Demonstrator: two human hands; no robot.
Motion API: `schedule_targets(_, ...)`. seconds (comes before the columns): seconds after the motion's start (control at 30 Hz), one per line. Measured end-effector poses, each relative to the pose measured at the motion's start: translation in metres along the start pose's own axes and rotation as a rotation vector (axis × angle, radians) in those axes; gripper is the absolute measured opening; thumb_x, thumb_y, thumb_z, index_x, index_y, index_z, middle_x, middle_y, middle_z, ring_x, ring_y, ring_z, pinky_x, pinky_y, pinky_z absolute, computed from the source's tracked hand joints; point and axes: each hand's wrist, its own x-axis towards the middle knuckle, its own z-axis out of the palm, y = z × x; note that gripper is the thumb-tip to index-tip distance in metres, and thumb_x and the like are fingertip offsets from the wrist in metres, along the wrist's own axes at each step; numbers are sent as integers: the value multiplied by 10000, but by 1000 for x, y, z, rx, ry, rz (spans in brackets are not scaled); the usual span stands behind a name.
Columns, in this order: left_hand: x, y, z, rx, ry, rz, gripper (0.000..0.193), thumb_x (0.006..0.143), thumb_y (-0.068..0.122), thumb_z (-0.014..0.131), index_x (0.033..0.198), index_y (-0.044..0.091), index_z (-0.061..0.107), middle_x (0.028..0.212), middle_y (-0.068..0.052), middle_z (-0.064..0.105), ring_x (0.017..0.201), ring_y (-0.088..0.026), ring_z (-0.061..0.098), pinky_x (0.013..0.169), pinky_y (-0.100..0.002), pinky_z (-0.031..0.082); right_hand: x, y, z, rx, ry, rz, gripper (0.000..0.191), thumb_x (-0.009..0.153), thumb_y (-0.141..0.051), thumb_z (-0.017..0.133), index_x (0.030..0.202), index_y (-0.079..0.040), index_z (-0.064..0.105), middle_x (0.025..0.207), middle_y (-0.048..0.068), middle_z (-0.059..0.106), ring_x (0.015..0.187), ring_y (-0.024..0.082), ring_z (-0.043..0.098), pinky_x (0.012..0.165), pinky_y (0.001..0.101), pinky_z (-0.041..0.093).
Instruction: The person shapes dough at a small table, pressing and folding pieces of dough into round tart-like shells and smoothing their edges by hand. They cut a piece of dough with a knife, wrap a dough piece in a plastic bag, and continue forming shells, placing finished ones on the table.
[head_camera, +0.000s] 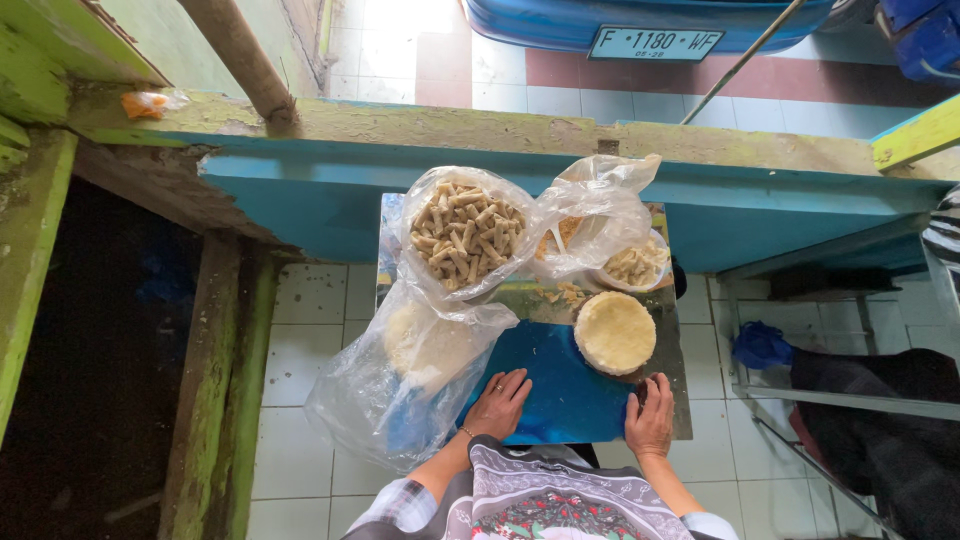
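both hands lie flat and empty on a blue board (560, 395): left hand (497, 403) by the plastic bag (400, 370), right hand (650, 418) at the near right edge, near the round stack of wrappers (614, 332).

Pretty scrappy little stall corner here. The big landmark is the blue counter (330, 200) with its worn green-painted top edge running across the middle. Beyond it there's a tiled pavement (600, 90) in pale and reddish squares, bright with daylight, and the rear of a blue vehicle (640, 15) parked at the far edge. Below the counter, the floor (310, 330) is grubby white tile. Left of it stands a mossy green wooden post (215, 400) beside a dark gap.
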Motion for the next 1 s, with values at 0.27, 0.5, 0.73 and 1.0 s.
schedule_targets(0.27,-1,3,0,31,0,0,461,895,68,626,1340,-37,563,1455,-222,511,1368,-346,476,1148,-494,361,-1,0,-1,-1,-3,-3,467,927,-179,626,1359,-44,510,1499,168,458,1332,407,491,1072,491,442)
schedule_targets(0.5,1,1,0,3,-36,-22,482,873,67,631,1338,-37,558,1465,-222,500,1376,-351,465,1144,-496,351,2,0,-1,12,5,-22,480,915,-173,623,1361,-39,505,1491,171,458,1319,415,492,1079,493,430)
schedule_targets(0.73,2,1,2,20,-19,-2,485,873,80,625,1338,-41,561,1461,-231,503,1368,-356,467,1131,-503,349,1,0,-2,3,-11,-21,479,912,-172,622,1358,-45,502,1494,175,452,1313,416,489,1068,493,428)
schedule_targets(1.0,3,4,-7,44,8,-1,454,892,79,619,1328,-38,572,1449,-222,522,1360,-345,486,1141,-487,360,3,-4,-3,-3,-1,-32,470,918,-174,619,1355,-45,505,1495,170,454,1329,413,482,1082,496,423)
